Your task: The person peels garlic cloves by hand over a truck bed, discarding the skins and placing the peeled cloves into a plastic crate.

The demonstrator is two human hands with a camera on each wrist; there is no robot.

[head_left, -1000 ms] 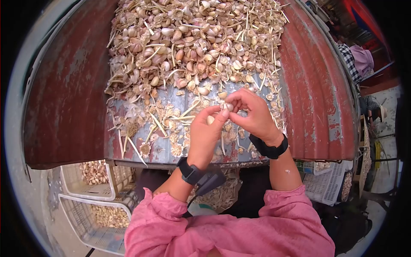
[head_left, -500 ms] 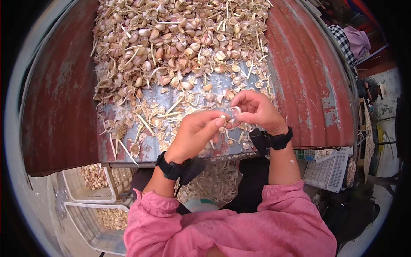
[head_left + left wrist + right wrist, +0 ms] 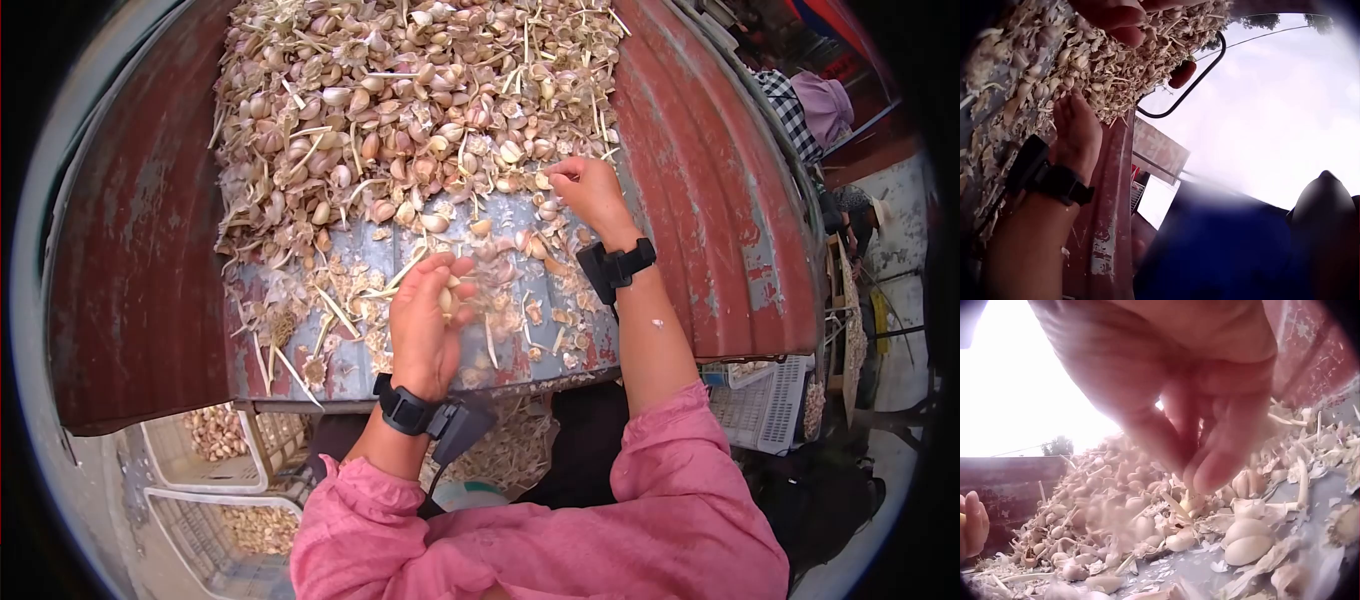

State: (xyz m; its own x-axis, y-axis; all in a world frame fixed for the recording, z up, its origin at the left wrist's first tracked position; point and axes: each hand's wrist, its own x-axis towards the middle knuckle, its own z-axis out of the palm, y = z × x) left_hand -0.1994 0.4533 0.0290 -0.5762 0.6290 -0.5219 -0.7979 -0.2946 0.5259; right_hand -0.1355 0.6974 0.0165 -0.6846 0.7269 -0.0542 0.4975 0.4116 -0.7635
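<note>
My left hand (image 3: 425,325) is raised over the metal sheet, palm up, its curled fingers holding pale garlic cloves (image 3: 447,299). In the left wrist view only a few of its fingers (image 3: 1125,28) show at the top. My right hand (image 3: 595,195) is stretched out to the near right edge of the garlic pile (image 3: 400,110). In the right wrist view its thumb and fingers come together on a piece of garlic (image 3: 1191,505) with a short stem. Loose cloves (image 3: 1249,540) and papery skins lie just below that hand.
The corrugated sheet has raised red sides (image 3: 700,200). Dry stems (image 3: 295,378) and skins litter its near part. White crates (image 3: 215,475) with garlic stand below at the left, and another crate (image 3: 765,405) stands at the right. Other people (image 3: 855,220) are at the far right.
The hands were together over the sheet, working on garlic; they have parted. My right hand has moved away to the pile, while the left has turned palm up with cloves in it.
</note>
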